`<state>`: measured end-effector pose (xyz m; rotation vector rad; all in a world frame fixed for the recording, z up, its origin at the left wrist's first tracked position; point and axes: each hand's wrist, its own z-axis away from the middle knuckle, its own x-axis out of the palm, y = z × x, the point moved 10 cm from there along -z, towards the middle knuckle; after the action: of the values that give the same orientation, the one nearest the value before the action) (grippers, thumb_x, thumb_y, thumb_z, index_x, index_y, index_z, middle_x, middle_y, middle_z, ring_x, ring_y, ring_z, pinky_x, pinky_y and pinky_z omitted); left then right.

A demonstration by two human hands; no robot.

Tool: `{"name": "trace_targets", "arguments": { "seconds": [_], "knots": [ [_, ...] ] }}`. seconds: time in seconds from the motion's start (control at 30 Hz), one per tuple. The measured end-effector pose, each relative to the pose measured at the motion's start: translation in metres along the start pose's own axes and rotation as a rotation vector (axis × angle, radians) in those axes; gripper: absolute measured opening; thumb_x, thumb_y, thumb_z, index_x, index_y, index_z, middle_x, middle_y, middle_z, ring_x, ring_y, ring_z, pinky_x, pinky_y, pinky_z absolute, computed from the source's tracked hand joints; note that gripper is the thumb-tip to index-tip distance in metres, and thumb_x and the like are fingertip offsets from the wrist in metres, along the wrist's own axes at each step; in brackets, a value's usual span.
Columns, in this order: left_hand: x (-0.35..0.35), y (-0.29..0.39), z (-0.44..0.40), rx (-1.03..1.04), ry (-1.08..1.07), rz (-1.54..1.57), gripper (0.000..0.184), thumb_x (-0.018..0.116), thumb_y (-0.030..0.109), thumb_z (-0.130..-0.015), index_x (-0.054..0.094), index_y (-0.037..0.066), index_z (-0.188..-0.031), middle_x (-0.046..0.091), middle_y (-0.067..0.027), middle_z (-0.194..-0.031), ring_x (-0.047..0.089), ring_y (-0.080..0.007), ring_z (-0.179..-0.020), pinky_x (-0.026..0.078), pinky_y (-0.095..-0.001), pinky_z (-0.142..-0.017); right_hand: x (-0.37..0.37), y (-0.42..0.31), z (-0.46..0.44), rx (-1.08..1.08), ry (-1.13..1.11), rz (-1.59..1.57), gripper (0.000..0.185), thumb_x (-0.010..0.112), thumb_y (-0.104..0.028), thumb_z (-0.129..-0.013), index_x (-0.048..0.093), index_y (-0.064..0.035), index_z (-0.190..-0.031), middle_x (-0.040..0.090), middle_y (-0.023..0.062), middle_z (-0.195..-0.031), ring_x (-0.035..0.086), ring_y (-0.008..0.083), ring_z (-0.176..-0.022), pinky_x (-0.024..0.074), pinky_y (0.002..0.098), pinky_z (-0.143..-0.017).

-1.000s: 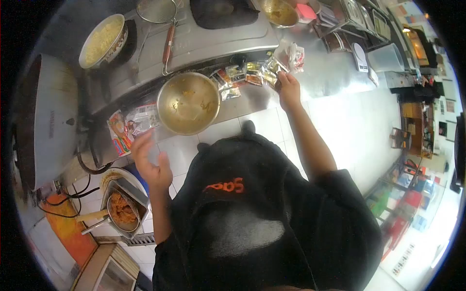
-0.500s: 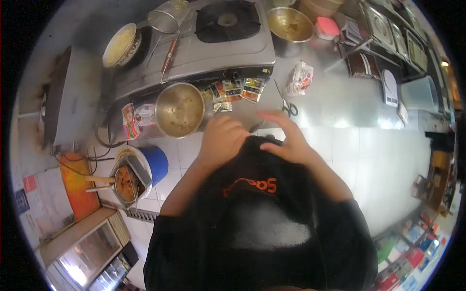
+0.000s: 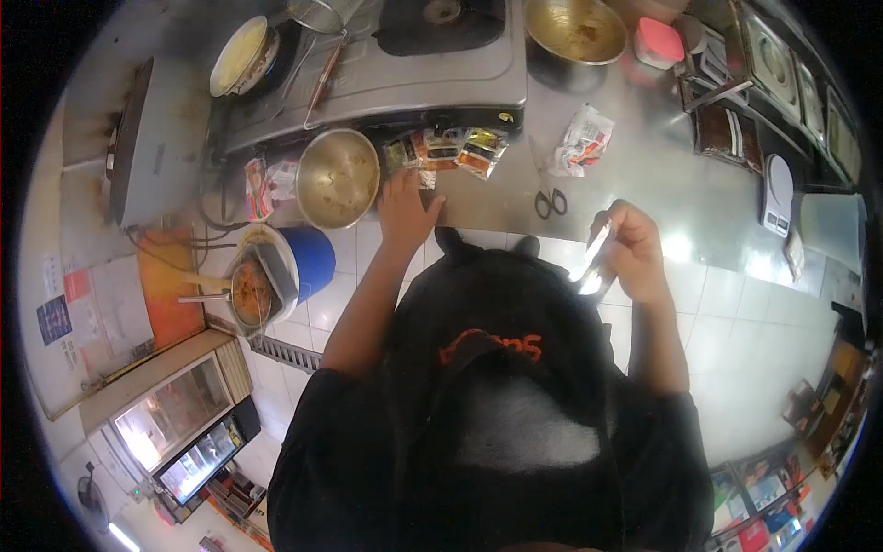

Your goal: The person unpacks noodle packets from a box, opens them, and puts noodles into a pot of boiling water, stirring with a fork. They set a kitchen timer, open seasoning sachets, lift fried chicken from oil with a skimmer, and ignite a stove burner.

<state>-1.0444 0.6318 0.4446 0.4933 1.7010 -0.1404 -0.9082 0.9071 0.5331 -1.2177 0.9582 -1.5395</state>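
My left hand (image 3: 406,213) lies at the counter's front edge, fingers stretched out and thumb apart. Its fingertips are close to several foil seasoning sachets (image 3: 443,150), and a steel mixing bowl (image 3: 338,178) stands just left of it. My right hand (image 3: 636,253) is raised in front of the counter at the right, closed on a thin shiny flat thing (image 3: 593,256). Glare hides what kind of thing this is. Between the hands, scissors (image 3: 551,203) rest on the counter, with a crumpled white plastic packet (image 3: 586,141) behind them.
A gas stove (image 3: 405,83) fills the back. A large steel pot (image 3: 577,32), a pink-lidded tub (image 3: 659,43) and a white scale (image 3: 778,195) stand to the right. Below the counter at left is a blue bucket (image 3: 311,260) with a strainer of reddish food (image 3: 251,293) over it.
My hands, earlier close together before my chest, have moved apart. The left reached the counter by the sachets; the right went right and now shows a shiny flat thing.
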Motion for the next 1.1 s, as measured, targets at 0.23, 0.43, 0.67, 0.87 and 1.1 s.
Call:
{"name": "trace_targets", "arguments": {
  "seconds": [0.23,0.43,0.67,0.87,1.1],
  "knots": [
    [0.047,-0.026,-0.026,-0.053,-0.174,-0.165,0.016,0.057,0.019,-0.083,0.062,0.005,-0.089,0.059,-0.0111,-0.091,0.058,-0.031,-0.088,0.048,-0.0443,-0.081,-0.035,0.005,0.009,-0.1,0.101,0.138,0.015,0.055,0.0,-0.089,0.043,-0.0072,-0.083,0.047,-0.0048,-0.069,0.037,0.0003,-0.056,0.0286,0.0191,-0.049],
    [-0.035,0.014,-0.022,0.198,0.181,-0.041,0.018,0.057,0.019,-0.087,0.062,0.004,-0.077,0.06,-0.0119,-0.079,0.058,-0.0299,-0.076,0.047,-0.0428,-0.064,-0.037,-0.074,0.049,-0.585,-0.01,-0.32,0.031,0.068,-0.011,-0.081,0.047,-0.0015,-0.061,0.047,0.004,-0.055,0.037,0.016,-0.045,0.0285,0.0306,-0.046],
    [-0.071,0.003,-0.023,-0.405,0.092,1.146,0.02,0.054,0.016,-0.094,0.056,0.003,-0.079,0.051,0.0018,-0.073,0.044,-0.0044,-0.067,0.037,-0.0238,-0.059,-0.079,-0.076,0.028,-0.415,0.295,0.36,0.009,0.061,-0.001,-0.081,0.058,0.0011,-0.072,0.052,0.0069,-0.059,0.045,0.012,-0.052,0.0372,0.026,-0.051],
    [-0.071,0.033,-0.018,-0.523,0.024,1.594,0.008,0.055,0.011,-0.093,0.057,0.004,-0.09,0.058,-0.0004,-0.084,0.05,-0.0044,-0.073,0.041,-0.0207,-0.064,-0.043,-0.047,-0.014,-0.132,0.122,0.555,0.009,0.063,-0.004,-0.086,0.06,0.0002,-0.078,0.062,0.004,-0.07,0.054,0.0132,-0.056,0.0421,0.0259,-0.054],
    [-0.093,0.102,-0.009,-0.129,-0.339,1.161,0.007,0.058,0.007,-0.091,0.061,0.001,-0.092,0.06,-0.0001,-0.077,0.051,-0.0041,-0.07,0.043,-0.021,-0.064,0.091,-0.099,0.006,-0.744,-0.403,0.708,0.018,0.071,-0.027,-0.079,0.065,-0.0096,-0.082,0.065,0.0028,-0.073,0.063,0.0235,-0.068,0.0466,0.0353,-0.063]
  ]
}}
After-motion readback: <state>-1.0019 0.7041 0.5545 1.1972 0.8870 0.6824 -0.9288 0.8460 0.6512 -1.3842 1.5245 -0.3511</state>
